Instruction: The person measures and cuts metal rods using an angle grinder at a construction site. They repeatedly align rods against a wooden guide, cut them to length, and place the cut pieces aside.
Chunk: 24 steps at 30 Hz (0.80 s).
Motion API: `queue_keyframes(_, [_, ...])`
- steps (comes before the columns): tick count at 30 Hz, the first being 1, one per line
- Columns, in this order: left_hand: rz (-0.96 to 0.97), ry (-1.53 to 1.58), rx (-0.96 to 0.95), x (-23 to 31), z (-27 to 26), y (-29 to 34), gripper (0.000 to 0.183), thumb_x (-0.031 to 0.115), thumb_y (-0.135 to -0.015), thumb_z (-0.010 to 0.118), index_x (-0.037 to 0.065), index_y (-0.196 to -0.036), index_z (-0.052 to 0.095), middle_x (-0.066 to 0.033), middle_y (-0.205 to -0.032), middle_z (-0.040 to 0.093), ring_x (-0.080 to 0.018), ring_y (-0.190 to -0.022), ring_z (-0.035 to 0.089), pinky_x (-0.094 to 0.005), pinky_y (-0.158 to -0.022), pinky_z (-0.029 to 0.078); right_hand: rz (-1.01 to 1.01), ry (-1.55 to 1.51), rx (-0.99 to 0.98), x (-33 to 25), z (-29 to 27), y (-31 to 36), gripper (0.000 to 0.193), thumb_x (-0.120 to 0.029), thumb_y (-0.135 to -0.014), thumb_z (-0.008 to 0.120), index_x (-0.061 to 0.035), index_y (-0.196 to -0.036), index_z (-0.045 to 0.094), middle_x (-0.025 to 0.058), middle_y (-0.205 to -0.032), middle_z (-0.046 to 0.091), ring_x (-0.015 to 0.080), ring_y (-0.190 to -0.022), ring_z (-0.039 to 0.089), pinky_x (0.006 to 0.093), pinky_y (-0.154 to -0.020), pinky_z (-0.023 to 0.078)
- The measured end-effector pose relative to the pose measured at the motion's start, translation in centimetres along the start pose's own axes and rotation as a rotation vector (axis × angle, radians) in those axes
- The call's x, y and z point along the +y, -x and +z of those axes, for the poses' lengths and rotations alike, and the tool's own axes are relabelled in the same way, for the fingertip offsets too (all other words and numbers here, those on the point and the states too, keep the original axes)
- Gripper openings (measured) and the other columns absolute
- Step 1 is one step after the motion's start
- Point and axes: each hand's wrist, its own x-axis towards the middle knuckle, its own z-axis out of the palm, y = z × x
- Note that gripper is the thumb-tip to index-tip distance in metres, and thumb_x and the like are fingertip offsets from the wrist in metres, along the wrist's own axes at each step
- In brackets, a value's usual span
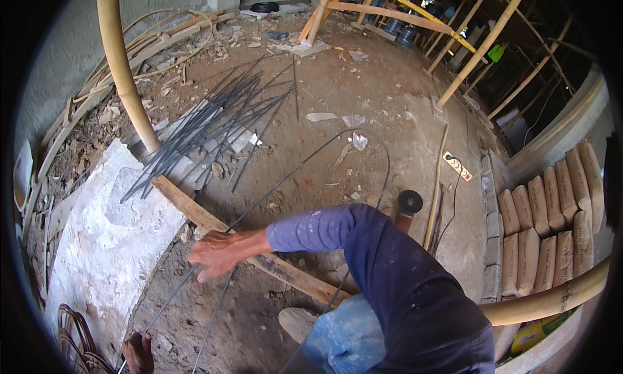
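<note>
A long thin steel rod (285, 176) runs from the lower left up past the plank and bends round in a wide loop on the far side. My right hand (217, 252) reaches across from the right, its fingers closed round the rod above the wooden plank (295, 280). Lower left, at the picture's edge, my left hand (137, 353) is closed on the same rod; part of that hand is cut off. Another thin rod length slants down below my right hand. My right forearm hides the middle of the plank's surroundings.
A bundle of dark steel rods (207, 127) lies ahead left, near a bamboo pole (123, 69). Stacked brown paper sacks (545, 205) stand right. A power strip (456, 166) and a round black-topped tool (409, 203) are on the floor. Coiled rusty wire (74, 340) sits lower left.
</note>
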Motion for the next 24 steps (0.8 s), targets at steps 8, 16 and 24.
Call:
queue_keyframes(8, [0.298,-0.079,0.223,-4.9,4.8,-0.8,0.024,0.014,-0.101,0.078,0.003,-0.113,0.059,-0.0238,-0.087,0.062,-0.0502,-0.081,0.057,-0.0598,-0.068,0.042,-0.158,0.059,0.259,-3.8,5.0,2.8,0.061,-0.038,-0.091,0.082,0.0012,-0.131,0.056,0.0169,-0.111,0.048,0.0317,-0.103,0.053,0.0543,-0.09,0.045])
queue_keyframes(16, [-0.062,-0.075,-0.099,-0.7,3.4,-1.7,0.043,0.035,-0.106,0.069,0.0,-0.083,0.06,-0.0274,-0.072,0.057,-0.053,-0.072,0.054,-0.0597,-0.066,0.038,-0.442,-0.15,-0.312,-8.6,13.6,9.4,0.062,-0.054,-0.091,0.079,0.004,-0.108,0.066,0.0255,-0.106,0.065,0.048,-0.101,0.068,0.0583,-0.084,0.055])
queue_keyframes(24, [-0.067,0.001,-0.049,1.3,2.4,-2.0,0.048,0.036,-0.106,0.068,0.0,-0.077,0.058,-0.0284,-0.067,0.053,-0.0541,-0.068,0.052,-0.0593,-0.063,0.035,-0.279,-0.428,-0.683,-11.4,18.0,11.3,0.058,-0.051,-0.1,0.072,0.0062,-0.11,0.07,0.0317,-0.101,0.073,0.0512,-0.103,0.072,0.0628,-0.09,0.056])
